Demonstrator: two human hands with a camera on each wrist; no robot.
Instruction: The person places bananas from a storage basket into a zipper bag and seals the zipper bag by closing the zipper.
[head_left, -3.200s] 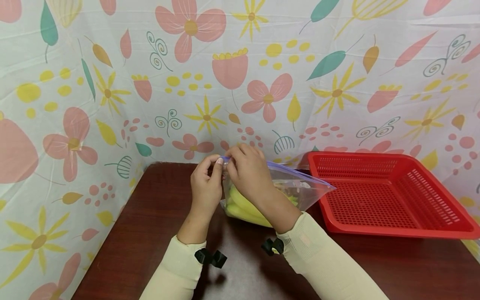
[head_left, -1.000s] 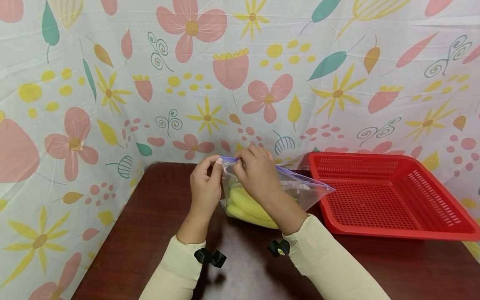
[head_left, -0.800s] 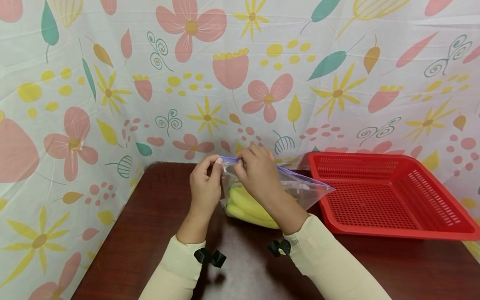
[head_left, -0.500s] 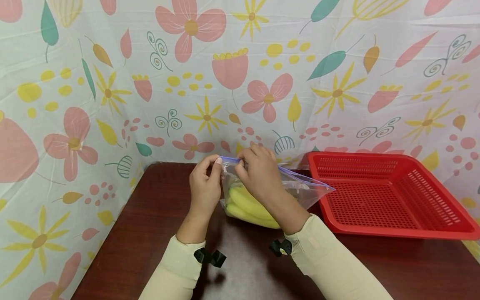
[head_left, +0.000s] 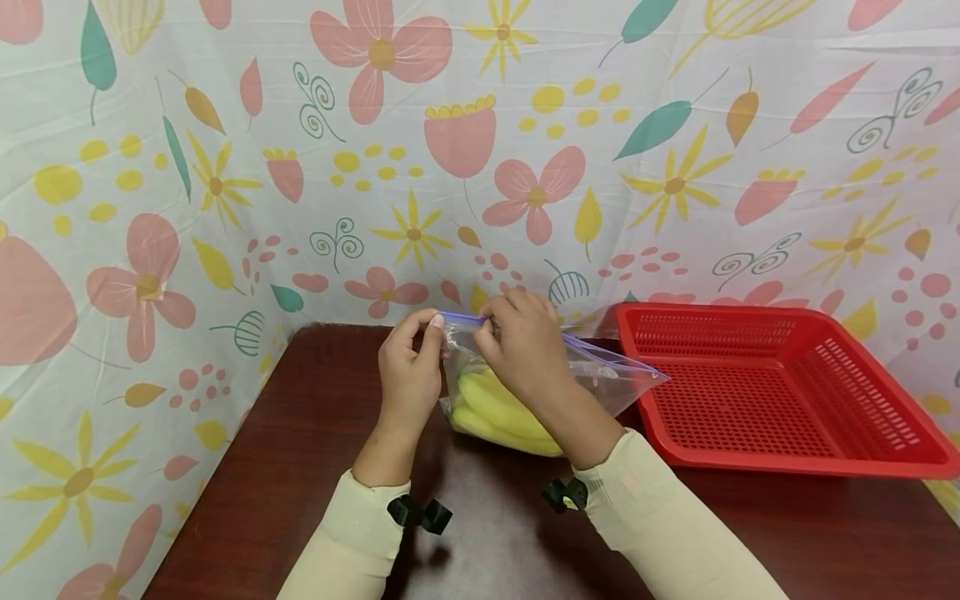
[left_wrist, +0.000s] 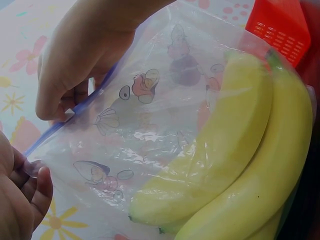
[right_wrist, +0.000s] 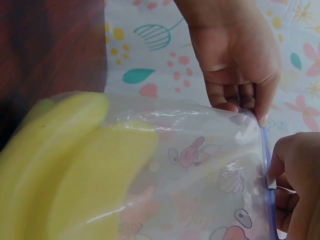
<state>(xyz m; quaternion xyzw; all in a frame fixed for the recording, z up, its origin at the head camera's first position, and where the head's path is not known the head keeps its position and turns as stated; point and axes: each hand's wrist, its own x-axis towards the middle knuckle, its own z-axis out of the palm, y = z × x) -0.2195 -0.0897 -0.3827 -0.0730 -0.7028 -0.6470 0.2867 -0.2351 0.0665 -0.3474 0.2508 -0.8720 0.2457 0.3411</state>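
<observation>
The left hand (head_left: 410, 373) pinches the near corner of the blue zip strip (head_left: 463, 317) between thumb and curled fingers (head_left: 433, 325), wrist bent upward from a forearm lying along the dark surface (head_left: 300, 467). Just beside it, the right hand (head_left: 525, 354) pinches the same strip with its fingers (head_left: 497, 310) curled over the top edge, its forearm crossing in front of the clear zip bag (head_left: 611, 379). The bag stands on the surface between both hands, printed with small cartoon figures, and holds yellow bananas (left_wrist: 235, 165) lying against its bottom. To the right, touching the bag's far corner, sits a red perforated basket (head_left: 787, 392). A floral cloth (head_left: 225, 167) backs the scene.
</observation>
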